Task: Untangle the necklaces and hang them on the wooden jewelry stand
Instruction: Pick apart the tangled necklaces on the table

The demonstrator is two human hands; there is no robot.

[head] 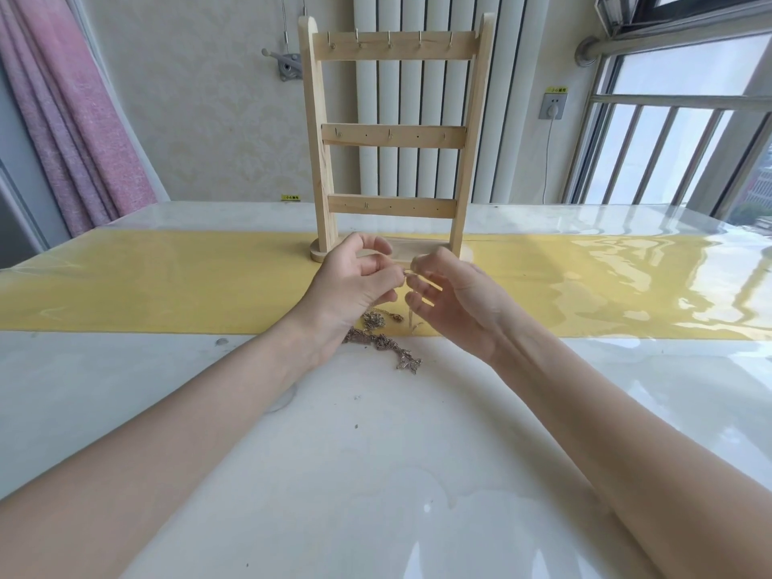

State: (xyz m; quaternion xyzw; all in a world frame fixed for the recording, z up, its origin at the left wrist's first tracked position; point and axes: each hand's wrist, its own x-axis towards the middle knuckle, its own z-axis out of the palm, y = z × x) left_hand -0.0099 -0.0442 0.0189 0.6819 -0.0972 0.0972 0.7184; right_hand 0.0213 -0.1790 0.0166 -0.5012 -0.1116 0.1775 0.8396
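Tabletop: both hands [355,282] [453,302] seemingly pinch a chain [407,277], hanging vertical; stand [392,135] upright.

I see the stand [392,137] upright at the table's [167,411] far middle; my hands [355,286] meet before it; necklaces [382,338] lie nearer, beneath them.

Stand base [467,256] partly behind hands [401,286] (pinched chain too fine).

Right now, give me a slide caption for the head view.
Both hands pinch a thin chain above tangled necklaces, before an empty wooden stand.
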